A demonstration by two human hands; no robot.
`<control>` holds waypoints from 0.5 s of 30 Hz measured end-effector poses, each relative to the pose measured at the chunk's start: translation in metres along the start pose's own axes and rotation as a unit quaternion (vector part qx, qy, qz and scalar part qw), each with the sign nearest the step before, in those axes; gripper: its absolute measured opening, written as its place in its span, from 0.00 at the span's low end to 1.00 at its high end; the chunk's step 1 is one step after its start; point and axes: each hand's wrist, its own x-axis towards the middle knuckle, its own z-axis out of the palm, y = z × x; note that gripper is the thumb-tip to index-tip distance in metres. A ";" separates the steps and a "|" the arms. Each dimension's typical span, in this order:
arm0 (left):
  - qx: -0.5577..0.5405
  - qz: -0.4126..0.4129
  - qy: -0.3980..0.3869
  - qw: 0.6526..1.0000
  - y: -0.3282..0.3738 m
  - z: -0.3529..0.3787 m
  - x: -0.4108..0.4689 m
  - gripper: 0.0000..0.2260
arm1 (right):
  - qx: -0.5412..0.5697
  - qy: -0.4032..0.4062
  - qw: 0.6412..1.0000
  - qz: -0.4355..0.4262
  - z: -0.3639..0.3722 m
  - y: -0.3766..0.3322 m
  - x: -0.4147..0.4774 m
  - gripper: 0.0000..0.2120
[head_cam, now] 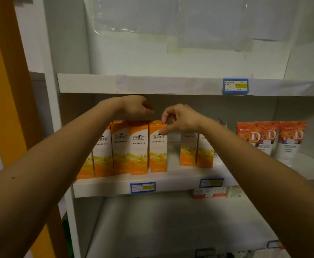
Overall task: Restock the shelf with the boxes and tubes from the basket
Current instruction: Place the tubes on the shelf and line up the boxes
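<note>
Several orange-and-white boxes (130,151) stand in a row on the middle shelf (180,185). My right hand (180,118) pinches the top right corner of the rightmost box in that row (158,151) between thumb and fingers. My left hand (137,108) hovers with curled fingers just above the tops of the boxes, under the upper shelf; what it touches is hidden. Two more orange boxes (196,153) stand further back to the right, partly behind my right forearm. Three orange-and-white tubes (271,138) stand at the shelf's right end. The basket is out of view.
The upper shelf (171,84) carries a blue price tag (235,86) on its lip and nothing visible on top. The lower shelf (171,220) holds small boxes (208,192) at the back right. An orange panel (7,90) borders the unit on the left.
</note>
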 end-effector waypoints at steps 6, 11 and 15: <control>0.010 0.020 -0.002 1.000 0.005 0.003 0.004 0.18 | 0.032 0.029 0.999 0.016 0.005 0.005 0.000 0.10; 0.009 0.023 -0.032 0.999 0.020 0.007 0.006 0.22 | 0.061 0.046 0.997 0.008 -0.011 0.017 -0.012 0.08; -0.005 0.021 -0.038 0.999 0.037 0.015 0.012 0.24 | 0.022 0.057 0.997 0.040 -0.039 0.037 -0.028 0.07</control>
